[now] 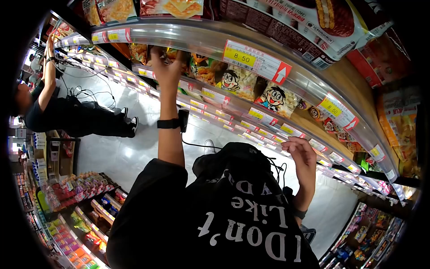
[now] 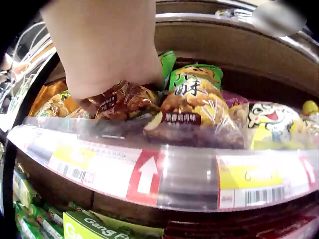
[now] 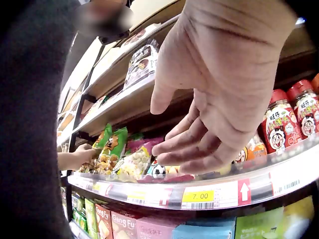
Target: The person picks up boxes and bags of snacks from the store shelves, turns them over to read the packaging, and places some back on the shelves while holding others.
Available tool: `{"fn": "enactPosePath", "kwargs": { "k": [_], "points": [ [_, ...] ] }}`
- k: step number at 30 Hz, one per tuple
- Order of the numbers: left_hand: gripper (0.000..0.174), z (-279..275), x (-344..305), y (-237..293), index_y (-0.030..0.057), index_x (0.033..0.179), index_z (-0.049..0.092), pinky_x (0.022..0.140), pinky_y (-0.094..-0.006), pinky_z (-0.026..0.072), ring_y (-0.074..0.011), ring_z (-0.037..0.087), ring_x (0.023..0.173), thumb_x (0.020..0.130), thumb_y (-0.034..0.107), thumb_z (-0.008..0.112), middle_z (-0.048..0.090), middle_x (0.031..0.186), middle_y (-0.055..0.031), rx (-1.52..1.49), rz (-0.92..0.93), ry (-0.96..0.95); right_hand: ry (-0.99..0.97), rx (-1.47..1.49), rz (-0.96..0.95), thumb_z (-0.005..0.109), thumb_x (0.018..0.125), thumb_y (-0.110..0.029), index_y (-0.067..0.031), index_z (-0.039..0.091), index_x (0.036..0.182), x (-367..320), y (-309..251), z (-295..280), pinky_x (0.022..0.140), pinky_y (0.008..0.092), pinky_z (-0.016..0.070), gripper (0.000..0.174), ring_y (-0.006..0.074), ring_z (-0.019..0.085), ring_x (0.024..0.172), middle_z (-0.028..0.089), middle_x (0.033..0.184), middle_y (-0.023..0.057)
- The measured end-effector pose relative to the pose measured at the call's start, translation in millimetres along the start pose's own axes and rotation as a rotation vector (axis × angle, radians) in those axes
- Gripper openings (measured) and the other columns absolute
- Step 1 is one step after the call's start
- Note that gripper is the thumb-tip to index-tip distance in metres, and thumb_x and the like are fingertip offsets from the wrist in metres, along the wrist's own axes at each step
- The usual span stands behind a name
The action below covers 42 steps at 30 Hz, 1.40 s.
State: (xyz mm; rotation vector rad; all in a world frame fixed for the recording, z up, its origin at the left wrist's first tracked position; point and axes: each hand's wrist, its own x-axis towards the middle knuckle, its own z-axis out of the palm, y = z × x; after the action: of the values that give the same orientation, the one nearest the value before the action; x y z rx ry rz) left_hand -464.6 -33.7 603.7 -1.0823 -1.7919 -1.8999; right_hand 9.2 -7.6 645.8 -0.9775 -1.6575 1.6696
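Note:
My left hand (image 1: 166, 67) reaches over the clear shelf edge among snack bags; a brown-labelled bag (image 2: 127, 102) lies against it in the left wrist view. Its fingertips are hidden, so a grip cannot be made out. Just right of it leans a bag with a green top (image 2: 194, 99), then a white cartoon-face bag (image 2: 269, 124). The right wrist view also shows the left hand (image 3: 79, 157) at the far left bags. My right hand (image 3: 214, 94) is held before the shelf, fingers loosely bent, holding nothing.
Price labels (image 1: 257, 62) line the curved clear shelf edge. Red-capped jars (image 3: 281, 124) stand right of the right hand. Boxes (image 3: 122, 224) fill the shelf below. A person in black (image 1: 76, 114) stands at the left, near loose cables (image 1: 92, 101).

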Motion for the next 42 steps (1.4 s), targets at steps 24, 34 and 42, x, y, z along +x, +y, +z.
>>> {"fn": "enactPosePath", "kwargs": {
  "k": [24,34,42],
  "points": [
    [0.042,-37.3,21.5,-75.3,-0.0057,0.135,0.055,0.095,-0.045,0.0476,-0.0363,0.059,0.111,0.102,0.018,0.067,0.06,0.121,-0.0234,0.397,0.116,0.033,-0.002,0.044,0.073,0.065,0.105,-0.006,0.0019,0.065,0.125,2.7,22.8,31.8,0.098,0.0361,0.0551,0.022,0.0197,0.071,0.109,0.074,0.105,0.0091],
    [0.029,-40.3,24.7,-76.6,-0.0044,0.125,0.063,0.082,-0.0362,0.0461,-0.0254,0.054,0.091,0.101,0.012,0.069,0.056,0.101,-0.0127,0.141,0.033,0.016,0.051,0.031,0.08,0.067,0.103,-0.006,0.0011,0.065,0.125,-1.1,21.3,29.0,0.097,0.0322,0.0524,0.023,0.0173,0.07,0.104,0.076,0.107,0.0105],
    [0.039,-69.8,5.9,-25.2,-0.0023,0.12,0.066,0.081,-0.0314,0.0527,-0.0152,0.065,0.091,0.107,0.034,0.066,0.069,0.102,-0.0095,0.073,-0.289,0.031,0.041,0.007,0.073,0.068,0.103,-0.009,-0.0001,0.067,0.123,-1.8,24.3,19.5,0.096,0.0319,0.0524,0.022,0.016,0.071,0.102,0.077,0.105,0.0086]
  ]
}}
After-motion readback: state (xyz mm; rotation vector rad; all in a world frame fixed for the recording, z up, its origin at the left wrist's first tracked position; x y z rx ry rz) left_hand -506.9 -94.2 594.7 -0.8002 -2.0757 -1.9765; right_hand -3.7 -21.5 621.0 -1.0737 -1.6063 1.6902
